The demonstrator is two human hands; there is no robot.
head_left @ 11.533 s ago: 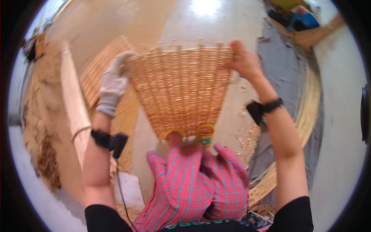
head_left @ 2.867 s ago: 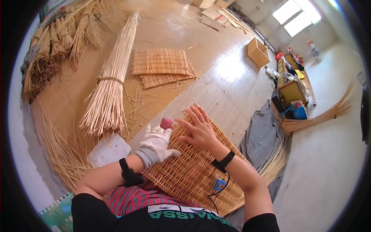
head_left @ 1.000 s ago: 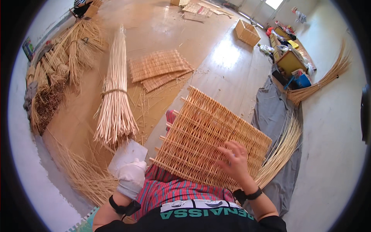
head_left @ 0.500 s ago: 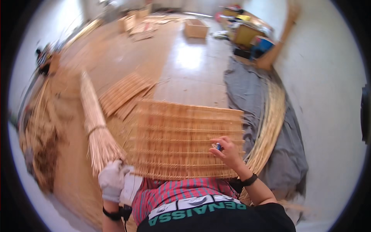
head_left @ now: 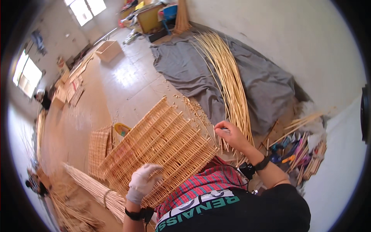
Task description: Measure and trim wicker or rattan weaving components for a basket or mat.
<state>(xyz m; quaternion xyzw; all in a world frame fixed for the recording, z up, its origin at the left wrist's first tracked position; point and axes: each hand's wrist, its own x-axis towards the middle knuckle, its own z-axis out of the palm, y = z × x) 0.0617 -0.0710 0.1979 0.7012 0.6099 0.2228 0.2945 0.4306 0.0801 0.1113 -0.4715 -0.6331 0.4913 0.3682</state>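
A woven wicker panel [head_left: 158, 149] of golden strips lies slanted across my lap, on a red checked cloth [head_left: 197, 181]. Over its lower edge hovers my left hand [head_left: 143, 181], in a white glove, with thumb and fingers apart and nothing visible between them. Just beyond the panel's right corner is my bare right hand [head_left: 230, 135], its fingers curled together; what they hold, if anything, is hidden. Past that hand a long bundle of pale wicker rods [head_left: 232, 81] stretches away over a grey cloth [head_left: 185, 65].
Left of the panel lie a tied rod bundle [head_left: 91, 183] and another woven panel [head_left: 99, 152]. Cut ends [head_left: 197, 114] litter the floor. Coloured tools and sticks [head_left: 299, 154] are piled at right. A wooden box [head_left: 109, 51] stands farther off. Other people [head_left: 43, 98] sit at far left.
My view has swung to the right. The panel now lies slanted. My left hand has come from the tied bundle to over the panel; my right hand has moved off the panel's face.
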